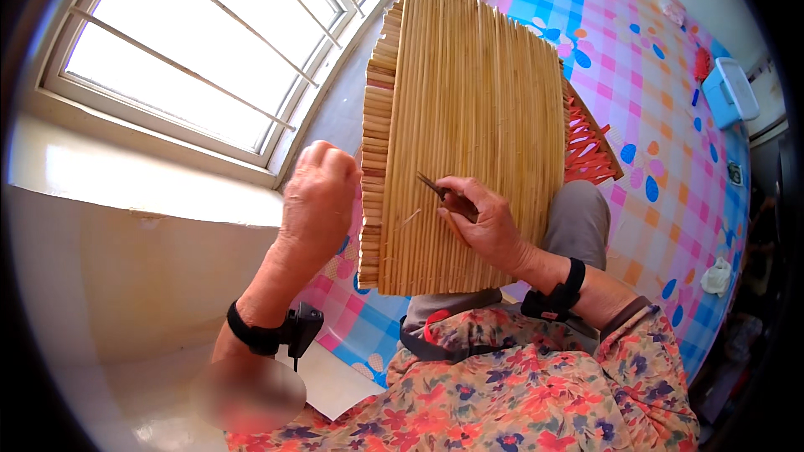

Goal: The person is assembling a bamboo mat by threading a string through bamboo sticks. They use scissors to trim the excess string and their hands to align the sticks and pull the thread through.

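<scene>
A panel of straw-coloured stalks (486, 109), laid side by side, rests across my lap. Along its left edge, more stalk ends show beneath the top layer. My right hand (496, 230) is over the panel's lower middle, closed around small dark scissors (432, 185) whose points aim up and left. A short loose sliver (410, 218) lies on the stalks near the scissors. My left hand (320, 192) is raised beside the panel's left edge, fingers curled in; whatever they may pinch is hidden.
A barred window (209, 42) and its sill stand at the left. A checked, flowered sheet (645, 218) spreads under the panel and to the right. Red strips (588, 146) stick out past the panel's right side. Farther right are a blue lidded box (727, 94) and crumpled white tissue (717, 276).
</scene>
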Motion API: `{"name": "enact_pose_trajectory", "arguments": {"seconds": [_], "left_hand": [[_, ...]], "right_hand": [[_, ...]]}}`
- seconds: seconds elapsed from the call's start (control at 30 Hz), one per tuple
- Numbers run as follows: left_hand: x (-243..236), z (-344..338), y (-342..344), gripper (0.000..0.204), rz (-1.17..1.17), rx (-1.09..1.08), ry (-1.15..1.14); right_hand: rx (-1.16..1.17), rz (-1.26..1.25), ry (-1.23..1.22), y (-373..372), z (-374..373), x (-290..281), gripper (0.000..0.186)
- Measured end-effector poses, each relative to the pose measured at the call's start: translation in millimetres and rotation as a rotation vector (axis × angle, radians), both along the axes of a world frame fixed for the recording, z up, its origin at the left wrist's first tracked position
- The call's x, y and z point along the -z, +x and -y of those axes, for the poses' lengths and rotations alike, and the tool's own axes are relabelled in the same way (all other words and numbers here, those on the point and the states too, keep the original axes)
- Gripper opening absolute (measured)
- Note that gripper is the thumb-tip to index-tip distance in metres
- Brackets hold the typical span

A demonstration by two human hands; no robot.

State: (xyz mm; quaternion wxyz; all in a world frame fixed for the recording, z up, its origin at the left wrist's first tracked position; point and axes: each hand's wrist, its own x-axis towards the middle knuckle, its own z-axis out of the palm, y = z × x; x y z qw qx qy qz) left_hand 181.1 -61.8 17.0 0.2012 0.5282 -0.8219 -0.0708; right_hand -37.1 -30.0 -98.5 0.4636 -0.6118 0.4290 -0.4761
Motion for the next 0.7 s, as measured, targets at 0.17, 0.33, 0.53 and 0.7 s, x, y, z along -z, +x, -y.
{"name": "enact_pose_trajectory", "arguments": {"seconds": [0.17, 0.33, 0.53, 0.7], "left_hand": [[-19.2, -6.6, 20.8, 0.008, -0.855, -0.155, 0.199], [-0.9, -33.7, 23.1, 0.006, -0.358, -0.097, 0.063], [6.5, -11.4, -4.6, 0.007, 0.087, 0.04, -0.033], [12.4, 10.0, -10.3, 0.007, 0.283, 0.102, -0.009]], "right_hand": [[0.022, 0.015, -0.016, 0.4, -0.6, -1.8, 0.035], [0.015, -0.008, -0.036, 0.7, 0.1, 1.0, 0.035], [0.002, -0.036, -0.032, -0.7, -0.4, -2.9, 0.035], [0.015, -0.011, -0.068, -3.1, 0.1, 2.7, 0.035]]}}
